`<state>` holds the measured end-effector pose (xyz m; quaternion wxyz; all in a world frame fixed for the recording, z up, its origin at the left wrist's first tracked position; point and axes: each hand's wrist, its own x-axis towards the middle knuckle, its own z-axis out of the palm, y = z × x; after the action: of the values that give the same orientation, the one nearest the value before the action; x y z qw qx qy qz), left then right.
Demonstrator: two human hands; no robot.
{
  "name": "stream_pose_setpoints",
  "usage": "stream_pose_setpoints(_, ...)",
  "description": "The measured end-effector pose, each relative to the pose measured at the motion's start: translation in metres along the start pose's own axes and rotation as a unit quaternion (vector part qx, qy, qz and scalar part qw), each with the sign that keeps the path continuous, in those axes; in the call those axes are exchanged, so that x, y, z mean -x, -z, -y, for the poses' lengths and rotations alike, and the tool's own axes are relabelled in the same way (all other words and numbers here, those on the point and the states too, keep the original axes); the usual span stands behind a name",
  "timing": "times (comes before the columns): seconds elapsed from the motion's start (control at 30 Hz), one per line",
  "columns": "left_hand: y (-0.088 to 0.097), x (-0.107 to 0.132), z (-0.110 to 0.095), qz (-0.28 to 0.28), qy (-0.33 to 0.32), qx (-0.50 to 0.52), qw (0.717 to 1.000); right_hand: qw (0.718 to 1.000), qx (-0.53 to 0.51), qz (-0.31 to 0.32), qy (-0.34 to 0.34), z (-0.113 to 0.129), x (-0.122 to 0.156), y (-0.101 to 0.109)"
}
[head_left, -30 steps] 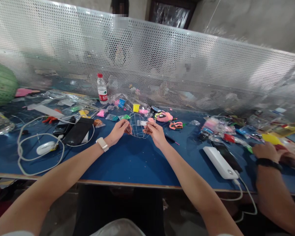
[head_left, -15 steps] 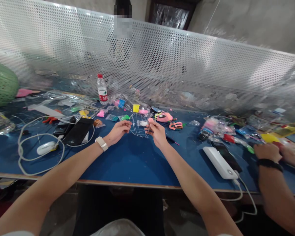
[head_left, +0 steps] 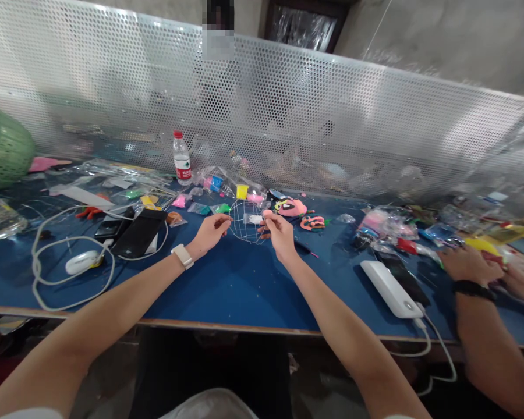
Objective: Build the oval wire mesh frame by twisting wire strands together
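A round wire frame (head_left: 245, 233) of thin silvery strands is held up between my two hands, over the blue table. My left hand (head_left: 213, 231) pinches its left rim with thumb and forefinger. On the opposite rim, my right hand (head_left: 279, 234) is closed with the fingertips on the wire. Behind the frame lies a small clear packet with white stuff (head_left: 255, 219), seen through the strands. Just past my right hand are a pink clay piece with an eye shape (head_left: 290, 208) and a pink-and-dark striped clay piece (head_left: 312, 223).
A water bottle (head_left: 182, 160) stands before the perforated metal screen (head_left: 262, 110). Phones (head_left: 140, 233) and a looped white cable lie left, near a green basket (head_left: 6, 145). At right are a white power bank (head_left: 390, 289), bagged clay (head_left: 378, 224) and a co-worker's hand (head_left: 469, 265).
My hands and the wire frame have barely moved; the frame is turned slightly. At right, the co-worker's hand has shifted to the left.
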<state>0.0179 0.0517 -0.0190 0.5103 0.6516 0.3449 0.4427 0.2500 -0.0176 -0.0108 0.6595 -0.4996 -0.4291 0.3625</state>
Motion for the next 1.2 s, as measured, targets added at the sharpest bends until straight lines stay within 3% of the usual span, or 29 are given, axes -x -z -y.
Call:
stream_pose_setpoints(0.6,0.0053,-0.0061,0.0105,-0.072,-0.030,-0.051,0.996,0.999,0.012,0.034,0.009,-0.0044,-0.0019,-0.0006)
stream_pose_setpoints(1.2,0.0057,-0.0072,0.0111,-0.063,-0.041,-0.062,0.995,0.998,0.050,0.028,0.021,-0.0011,-0.0016,0.0012)
